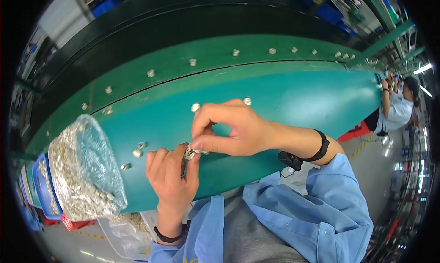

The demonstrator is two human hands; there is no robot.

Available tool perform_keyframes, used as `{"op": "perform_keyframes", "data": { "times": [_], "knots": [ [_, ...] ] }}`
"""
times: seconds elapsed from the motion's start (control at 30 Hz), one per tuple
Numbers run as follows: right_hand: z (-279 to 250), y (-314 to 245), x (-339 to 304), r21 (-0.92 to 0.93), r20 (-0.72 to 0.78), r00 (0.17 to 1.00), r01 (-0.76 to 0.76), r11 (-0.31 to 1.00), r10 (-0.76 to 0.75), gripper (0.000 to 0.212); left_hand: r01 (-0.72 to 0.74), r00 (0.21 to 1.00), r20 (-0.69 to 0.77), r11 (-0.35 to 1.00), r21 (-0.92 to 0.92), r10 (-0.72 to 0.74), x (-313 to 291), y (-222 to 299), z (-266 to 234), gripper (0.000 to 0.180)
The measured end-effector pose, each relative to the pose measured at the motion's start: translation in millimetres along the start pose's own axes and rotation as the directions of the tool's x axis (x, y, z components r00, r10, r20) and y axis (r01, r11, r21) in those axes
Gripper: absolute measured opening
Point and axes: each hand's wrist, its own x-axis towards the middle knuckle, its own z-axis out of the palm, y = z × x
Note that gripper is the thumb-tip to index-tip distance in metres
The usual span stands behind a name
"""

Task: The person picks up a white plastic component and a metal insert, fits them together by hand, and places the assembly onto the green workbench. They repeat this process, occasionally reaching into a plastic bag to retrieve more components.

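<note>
Over the green bench, both my hands meet on a small white part with darker metallic bits (189, 153). My left hand (170, 177) grips it between thumb and fingers. From the right, my right hand (236, 131) pinches at the same part with thumb and forefinger, and its fingertips hide some of it. Another whitish bit shows under my right thumb, too covered to name. Loose small white parts (137, 153) lie left of my hands. One white part (195, 107) sits just beyond my right hand, and another (247, 101) lies behind its wrist.
At the left stands a large clear plastic bag (75, 171) full of similar parts, beside a blue tray (42, 189). Below the bench edge is a clear tub (120, 238). Several parts sit spaced along the far green strip (211, 57). A co-worker (398, 109) sits far right.
</note>
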Motion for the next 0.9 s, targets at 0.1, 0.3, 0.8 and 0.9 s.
{"op": "perform_keyframes", "data": {
  "times": [0.1, 0.3, 0.8, 0.9],
  "knots": [
    [-33.8, 0.9, -31.8, -0.15, -0.063, 0.971, 0.218, 0.964, -0.229, 0.013, -0.101, 0.993, 0.058, 0.994, 0.029, 0.099, 22.3, 21.0, 26.6, 0.023],
    [-85.9, -6.4, -90.3, -0.364, -0.123, 0.966, 0.169, 0.916, -0.228, 0.013, -0.405, 0.904, 0.16, 0.914, 0.025, 0.396, 58.2, 50.5, 76.4, 0.023],
    [-128.3, -13.9, -144.7, -0.154, -0.403, 0.913, 0.002, 0.988, -0.065, 0.018, -0.529, 0.823, 0.22, 0.848, -0.04, 0.524, 90.7, 83.5, 129.0, 0.024],
    [-132.4, -10.4, -146.4, -0.289, -0.31, 0.926, 0.124, 0.949, -0.215, 0.021, -0.521, 0.822, 0.233, 0.851, -0.066, 0.52, 93.3, 84.0, 127.3, 0.024]
  ]
}}
